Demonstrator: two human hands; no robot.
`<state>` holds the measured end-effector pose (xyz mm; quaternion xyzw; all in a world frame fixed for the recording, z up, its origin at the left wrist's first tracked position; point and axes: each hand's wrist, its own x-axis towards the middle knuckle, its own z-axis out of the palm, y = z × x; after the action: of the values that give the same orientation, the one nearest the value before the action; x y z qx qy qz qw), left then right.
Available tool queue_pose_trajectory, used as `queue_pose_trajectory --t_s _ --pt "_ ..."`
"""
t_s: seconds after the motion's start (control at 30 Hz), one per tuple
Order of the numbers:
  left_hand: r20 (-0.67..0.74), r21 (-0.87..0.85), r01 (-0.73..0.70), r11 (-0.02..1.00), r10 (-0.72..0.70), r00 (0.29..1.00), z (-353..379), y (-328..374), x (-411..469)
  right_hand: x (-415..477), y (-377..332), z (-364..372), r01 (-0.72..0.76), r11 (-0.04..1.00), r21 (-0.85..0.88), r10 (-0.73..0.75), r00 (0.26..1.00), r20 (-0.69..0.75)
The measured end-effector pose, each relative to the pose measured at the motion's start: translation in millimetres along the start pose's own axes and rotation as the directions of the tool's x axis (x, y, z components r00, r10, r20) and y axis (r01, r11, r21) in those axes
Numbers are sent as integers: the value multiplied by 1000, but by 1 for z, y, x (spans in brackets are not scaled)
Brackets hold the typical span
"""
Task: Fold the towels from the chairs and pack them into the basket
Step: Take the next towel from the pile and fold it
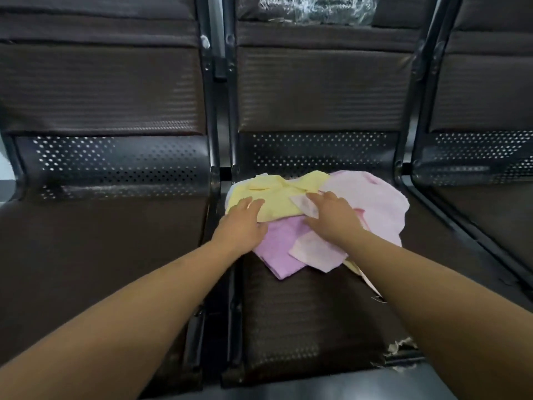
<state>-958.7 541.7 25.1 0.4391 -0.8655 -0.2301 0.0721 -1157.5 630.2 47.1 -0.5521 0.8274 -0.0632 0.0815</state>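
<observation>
A loose pile of small towels lies at the back of the middle chair seat (302, 313). A yellow towel (274, 194) is on top at the left, a pale pink towel (375, 203) at the right, a purple towel (277, 252) at the front, and a whitish-pink one (314, 252) over it. My left hand (245, 223) rests on the yellow towel's front edge with fingers stretched forward. My right hand (328, 215) lies across the pile's middle, fingers touching a small pale cloth corner (302, 204). No basket is in view.
Three dark padded chairs stand in a row with metal frames (219, 140) between them. The left seat (101, 255) and right seat (490, 212) hold nothing. The middle seat's front right edge is torn (401, 347). Crinkled plastic (317, 8) sits above the middle backrest.
</observation>
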Motion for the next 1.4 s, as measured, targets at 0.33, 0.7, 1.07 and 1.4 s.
queue_pose_trajectory --t_s 0.33,0.7,1.07,1.4 --pt "-313 -107 -55 993 19 950 -9 27 38 9 12 16 -9 990 141 39 976 -215" --pt "-273 -670 -268 692 105 956 -118 115 -30 -32 11 -53 195 798 569 -8 949 -315" --pt "-234 -487 -67 871 -56 971 -133 107 -94 -81 -35 -137 264 823 503 -4 888 -459" --pt "-181 -697 -196 690 95 979 -147 118 -125 -119 -80 -170 404 485 776 -28 894 -447"
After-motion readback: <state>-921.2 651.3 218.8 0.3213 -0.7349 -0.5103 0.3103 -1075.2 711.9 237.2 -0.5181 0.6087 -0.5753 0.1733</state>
